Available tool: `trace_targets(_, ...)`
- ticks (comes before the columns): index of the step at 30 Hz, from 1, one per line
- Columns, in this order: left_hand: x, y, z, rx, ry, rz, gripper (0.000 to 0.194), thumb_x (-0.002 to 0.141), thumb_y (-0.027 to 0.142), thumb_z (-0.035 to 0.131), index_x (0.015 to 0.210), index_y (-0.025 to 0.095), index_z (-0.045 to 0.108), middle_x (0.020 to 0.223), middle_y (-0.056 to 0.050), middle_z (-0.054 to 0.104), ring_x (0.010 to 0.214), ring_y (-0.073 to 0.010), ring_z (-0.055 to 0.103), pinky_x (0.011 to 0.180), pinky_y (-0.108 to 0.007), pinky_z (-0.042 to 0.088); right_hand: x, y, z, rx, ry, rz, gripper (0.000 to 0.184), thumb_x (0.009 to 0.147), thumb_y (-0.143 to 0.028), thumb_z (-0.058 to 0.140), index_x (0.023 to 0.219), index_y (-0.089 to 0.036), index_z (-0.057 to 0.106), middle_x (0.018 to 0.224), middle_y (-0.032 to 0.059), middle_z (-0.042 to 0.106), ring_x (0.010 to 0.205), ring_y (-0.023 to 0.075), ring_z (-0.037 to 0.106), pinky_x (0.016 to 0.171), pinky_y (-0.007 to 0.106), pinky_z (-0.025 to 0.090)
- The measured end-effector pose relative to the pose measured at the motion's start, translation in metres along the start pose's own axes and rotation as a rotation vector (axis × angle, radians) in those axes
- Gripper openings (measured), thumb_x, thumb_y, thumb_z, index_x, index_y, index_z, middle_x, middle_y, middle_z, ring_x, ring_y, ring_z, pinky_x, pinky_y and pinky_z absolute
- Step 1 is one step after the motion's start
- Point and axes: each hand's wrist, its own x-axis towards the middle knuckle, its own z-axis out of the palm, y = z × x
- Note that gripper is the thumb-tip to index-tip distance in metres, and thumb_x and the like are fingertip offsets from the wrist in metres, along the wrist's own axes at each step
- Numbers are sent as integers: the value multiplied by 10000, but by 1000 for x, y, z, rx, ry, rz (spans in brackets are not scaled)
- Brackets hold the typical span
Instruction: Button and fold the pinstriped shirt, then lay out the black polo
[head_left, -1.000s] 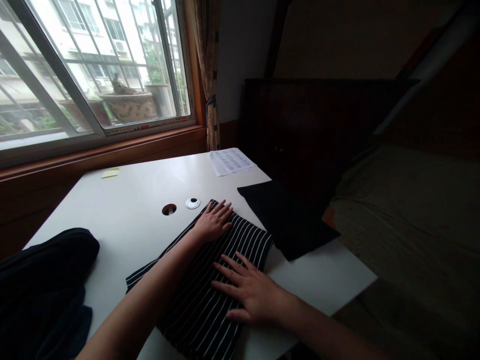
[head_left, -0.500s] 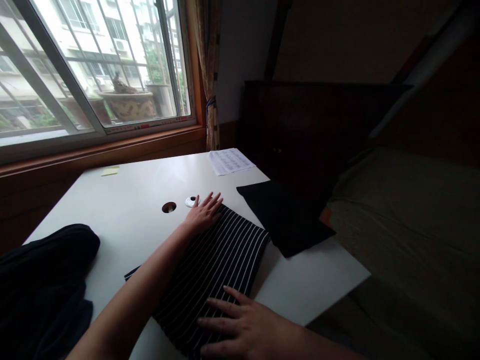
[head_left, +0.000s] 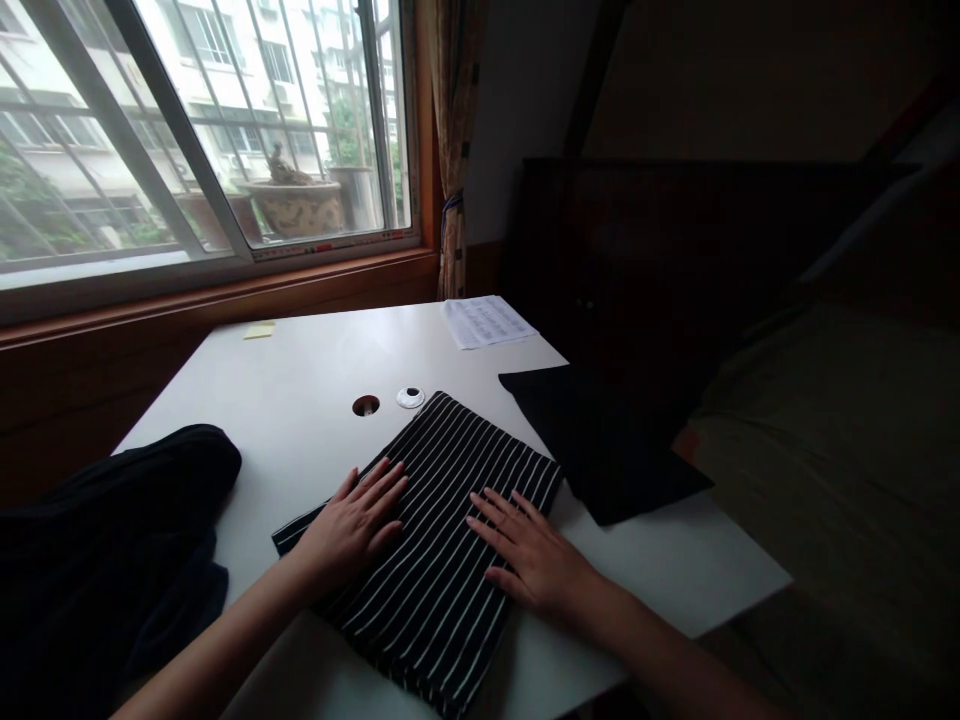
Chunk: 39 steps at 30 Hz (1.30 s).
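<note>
Mid-frame desk (head_left: 300, 370): left hand (head_left: 346, 528) and right hand (head_left: 531, 552) spread open, empty, on striped cloth (head_left: 450, 480); I judge smoothing, next needing light pressure.

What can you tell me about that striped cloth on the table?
The striped cloth is dark with thin, pale stripes and looks like soft fabric. It seems folded into a rough rectangle, lying mostly flat and askew on the white table, with its lower edge slightly bunched. The left hand and right hand both rest on it, fingers spread.
</note>
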Motion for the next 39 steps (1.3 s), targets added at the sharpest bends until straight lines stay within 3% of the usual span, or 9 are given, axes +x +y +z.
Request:
trace_targets(8, -54, 14, 11, 129, 54, -265, 625, 1017, 472, 357, 1577, 293, 146, 1623, -53, 231, 1488, -321, 264, 1139, -602, 324, 53, 30, -15, -30, -64, -215, 588, 1009, -475, 449, 1548, -300, 295, 1631, 49, 252, 1515, 255, 190, 1212, 564, 135)
trace_targets(12, -84, 25, 18, 158, 94, -325, 702, 995, 486, 385, 1585, 286, 61, 1618, -74, 232, 1473, -337, 296, 1114, -617, 347, 77, 42, -25, -106, 1, -188, 552, 989, -382, 519, 1515, -282, 384, 1633, 45, 243, 1518, 275, 170, 1215, 574, 125)
trace_targets(15, -105, 31, 17, 159, 113, -298, 743, 975, 500, 423, 1584, 304, 45, 1604, -77, 267, 1440, -359, 357, 1091, -640, 366, 84, 28, -33, -117, 66, -127, 532, 986, -279, 511, 1506, -235, 407, 1640, 64, 217, 1520, 264, 166, 1225, 556, 143)
trace_targets(18, -114, 35, 8, 170, 100, -232, 741, 969, 500, 444, 1582, 320, 67, 1594, -74, 292, 1424, -369, 382, 1094, -655, 357, 80, -11, -33, -47, 83, -101, 519, 1023, -317, 434, 1523, -194, 373, 1650, 75, 170, 1524, 235, 155, 1238, 502, 167)
trace_targets(22, -102, 38, -8, 145, 25, -97, 708, 988, 481, 436, 1581, 305, 93, 1613, -54, 245, 1462, -330, 323, 1146, -587, 341, 63, -66, -15, 128, -70, -168, 652, 1013, -534, 395, 1559, -193, 295, 1654, 70, 134, 1527, 238, 136, 1252, 462, 142)
trace_targets(25, -92, 38, -12, 113, -3, -29, 674, 1003, 463, 417, 1579, 307, 102, 1613, -36, 253, 1459, -295, 340, 1156, -522, 359, 46, -84, -1, 217, -164, -161, 740, 988, -617, 380, 1586, -217, 205, 1656, 63, 95, 1533, 248, 85, 1256, 478, 65)
trace_targets(32, -97, 39, -4, 191, 26, -34, 684, 995, 500, 423, 1580, 280, 147, 1615, -47, 255, 1450, -294, 358, 1117, -486, 411, 21, -73, 2, 298, -186, -101, 729, 984, -609, 412, 1590, -301, 148, 1658, 10, 97, 1535, 247, 69, 1255, 490, 30)
trace_targets(36, -101, 61, 1, 270, 137, -87, 678, 983, 504, 458, 1571, 268, 217, 1591, -62, 332, 1425, -293, 401, 1088, -467, 428, 16, -56, -14, 327, -221, -107, 802, 931, -599, 542, 1583, -304, 181, 1654, 27, 132, 1528, 271, 113, 1253, 490, 45)
trace_targets(39, -103, 78, -5, 250, 161, -49, 693, 954, 579, 475, 1550, 274, 298, 1526, -77, 448, 1353, -305, 497, 1020, -461, 478, 12, -41, -34, 384, -264, -111, 741, 934, -574, 558, 1560, -288, 285, 1637, 46, 214, 1510, 279, 202, 1245, 494, 133)
